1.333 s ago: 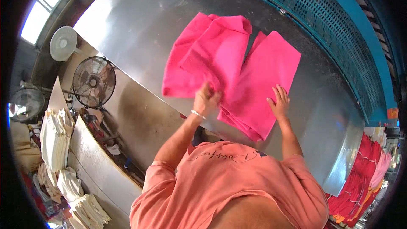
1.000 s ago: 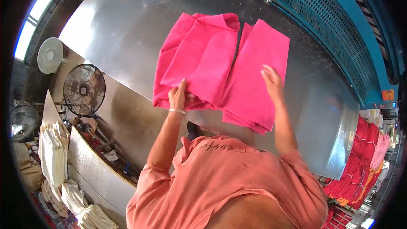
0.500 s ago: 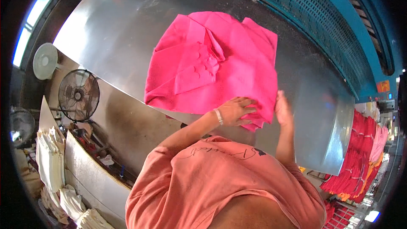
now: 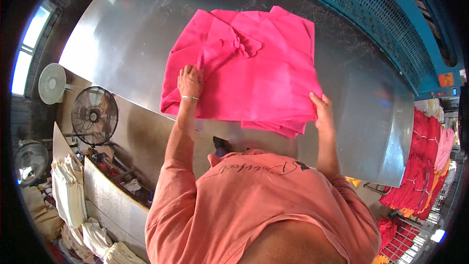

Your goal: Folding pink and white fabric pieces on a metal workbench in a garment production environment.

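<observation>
A bright pink folded cloth (image 4: pixel 264 83) lies in loose layers on a shiny metal table, its near edge hanging over the table's front side. Scalloped edging shows in the bunched folds at its upper middle. My left hand (image 4: pixel 189 83), with a thin band at the wrist, rests on the cloth's left part, fingers curled into a fold. At the right near corner, my right hand (image 4: pixel 322 110) grips the edge, thumb on top; its other fingers are partly hidden.
The metal table (image 4: pixel 361 132) reaches out around the cloth, with a blue perforated machine housing (image 4: pixel 361 14) along its far side. Fans, including a black one (image 4: pixel 94 116), stand at left. Stacked white cloths (image 4: pixel 68 190) lie lower left; red bundles (image 4: pixel 415 161) hang at right.
My left hand has moved left and up from the cloth's near edge onto its left part. My right hand has taken hold of the right corner. The cloth lies flatter and slightly farther away.
</observation>
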Motion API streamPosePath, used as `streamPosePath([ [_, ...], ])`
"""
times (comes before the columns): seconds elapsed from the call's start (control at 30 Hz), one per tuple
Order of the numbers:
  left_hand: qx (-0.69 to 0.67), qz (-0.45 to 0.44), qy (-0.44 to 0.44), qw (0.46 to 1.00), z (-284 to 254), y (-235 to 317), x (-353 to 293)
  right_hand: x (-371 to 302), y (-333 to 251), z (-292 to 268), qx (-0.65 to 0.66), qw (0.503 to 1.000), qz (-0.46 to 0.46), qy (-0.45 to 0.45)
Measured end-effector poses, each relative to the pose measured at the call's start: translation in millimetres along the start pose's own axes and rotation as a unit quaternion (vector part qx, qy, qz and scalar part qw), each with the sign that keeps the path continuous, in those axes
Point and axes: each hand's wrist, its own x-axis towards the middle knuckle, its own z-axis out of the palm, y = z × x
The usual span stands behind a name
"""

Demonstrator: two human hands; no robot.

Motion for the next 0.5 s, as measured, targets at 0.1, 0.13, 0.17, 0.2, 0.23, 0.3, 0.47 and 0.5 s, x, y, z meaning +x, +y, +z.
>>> streamPosePath([
  [0.1,-0.097,-0.105,0.049,0.989,-2.5,-54.1,19.8,-2.9,-41.6,7.8,0.022,0.999,-0.035,0.035],
  [0.13,-0.189,-0.235,0.021,0.953,-17.3,-67.2,28.4,-11.2,-65.9,15.6,0.021,0.989,-0.045,0.138],
  [0.17,-0.273,-0.361,-0.009,0.892,-32.7,-85.8,33.9,-21.5,-87.6,24.2,0.021,0.97,-0.053,0.238],
  [0.2,-0.398,-0.343,0.026,0.85,-51.1,-119.8,30.4,-29.7,-103.2,11.5,-0.015,0.972,-0.13,0.193],
  [0.23,-0.517,-0.319,0.059,0.792,-68.1,-142.2,22.8,-36.5,-119.6,-6.1,-0.051,0.966,-0.207,0.148],
  [0.3,-0.71,-0.361,0.09,0.598,-111.1,-107.0,32.1,-46.3,-150.9,-7.2,0.101,0.961,-0.233,0.106],
  [0.47,-0.722,-0.343,0.126,0.588,-103.0,-157.9,79.0,21.8,-173.9,-3.8,-0.155,0.914,-0.374,0.034],
  [0.5,-0.714,-0.347,0.145,0.591,-98.0,-165.4,101.7,46.4,-180.8,-1.8,-0.101,0.938,-0.329,0.027],
])
